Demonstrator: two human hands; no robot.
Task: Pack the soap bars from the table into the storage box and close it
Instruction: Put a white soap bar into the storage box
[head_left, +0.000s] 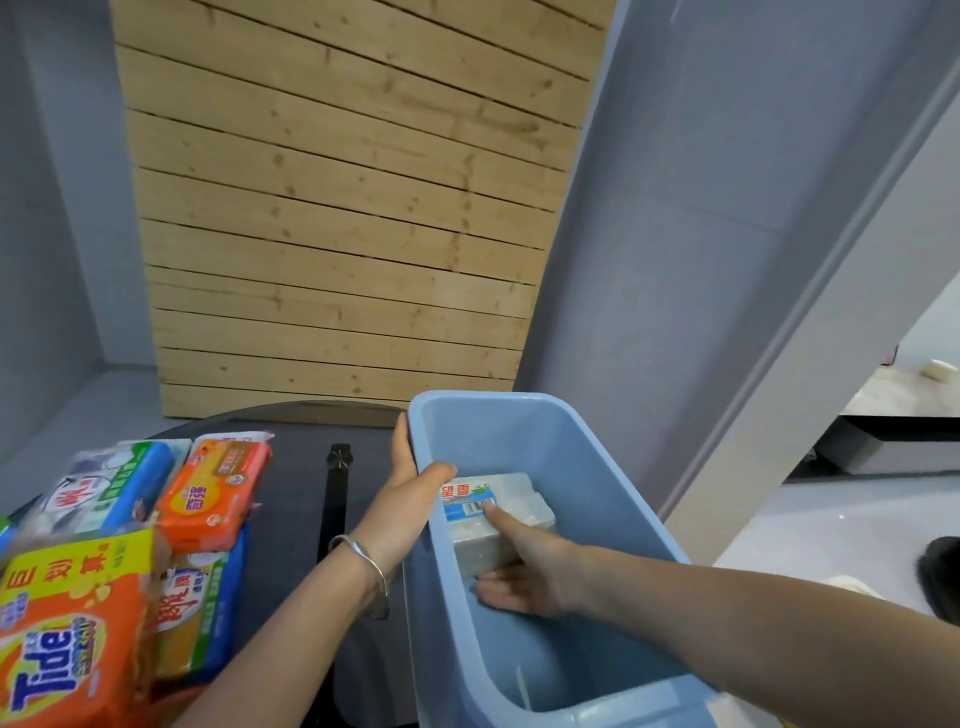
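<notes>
A light blue storage box (524, 410) stands open at the right edge of the dark round table (291, 499). My left hand (410, 493) grips its left rim, thumb inside. My right hand (524, 577) reaches into the box and holds a white wrapped soap bar (514, 499) with a blue label against the bottom. On the table's left lie more wrapped soap bars: an orange pack (210, 493), a blue-green pack (104, 488), an orange Tide pack (67, 644) and a blue-edged pack (202, 597). No lid is in view.
A black strap-like object (335, 499) lies on the table between the soap packs and the box. A wooden slat panel (343, 208) leans against the grey wall behind. To the right the floor and a dark shoe (940, 577) show.
</notes>
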